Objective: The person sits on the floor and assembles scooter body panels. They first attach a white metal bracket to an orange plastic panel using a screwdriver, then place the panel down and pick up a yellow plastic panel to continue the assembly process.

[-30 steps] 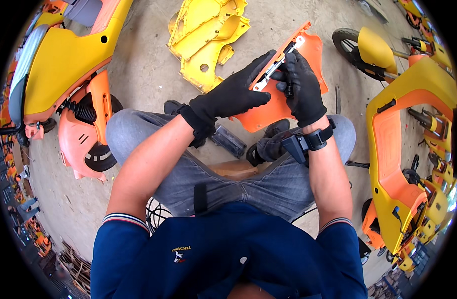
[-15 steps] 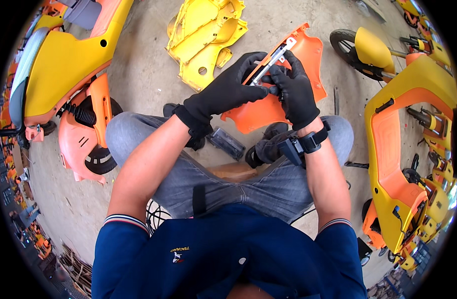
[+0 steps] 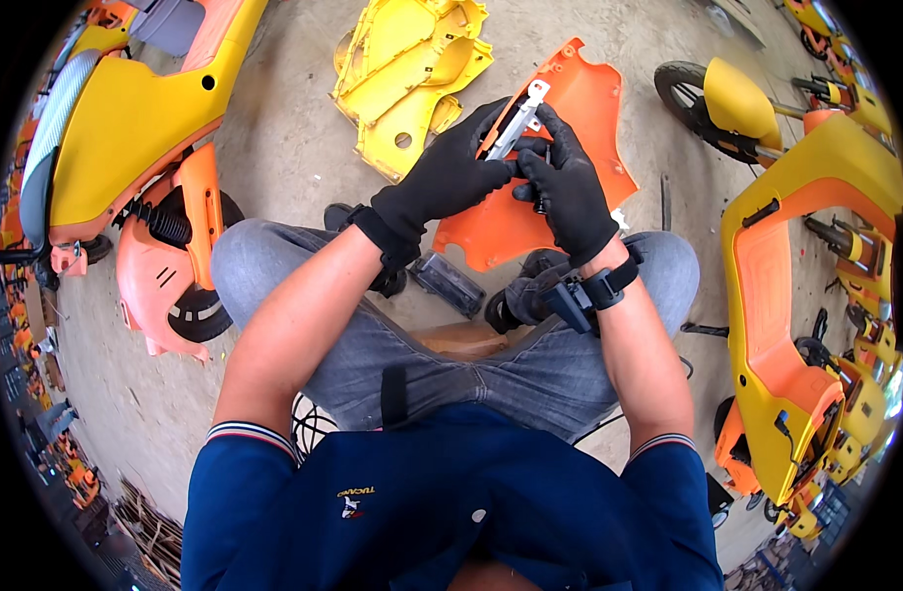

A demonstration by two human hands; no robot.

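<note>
An orange plastic body panel (image 3: 581, 123) is held up in front of my knees, its curved inner side facing me. My left hand (image 3: 442, 175), in a black glove, grips the panel's left edge together with a silver metal bracket (image 3: 518, 123) that lies along that edge. Close beside the bracket's lower end, my gloved right hand (image 3: 575, 202) is closed with bent fingers. What it pinches is mostly hidden; a small whitish metal end (image 3: 619, 218) shows past the heel of this hand.
A yellow plastic panel (image 3: 412, 84) lies on the concrete floor ahead. Between my feet is a dark clear-sided box (image 3: 449, 284). A yellow and orange scooter (image 3: 127, 138) stands left, another scooter frame (image 3: 767, 286) right. A dark bar (image 3: 665, 202) lies right of the orange panel.
Both hands have moved slightly left with the orange panel and bracket, and the panel has turned a little. The whitish metal end has come into sight beside my right hand.
</note>
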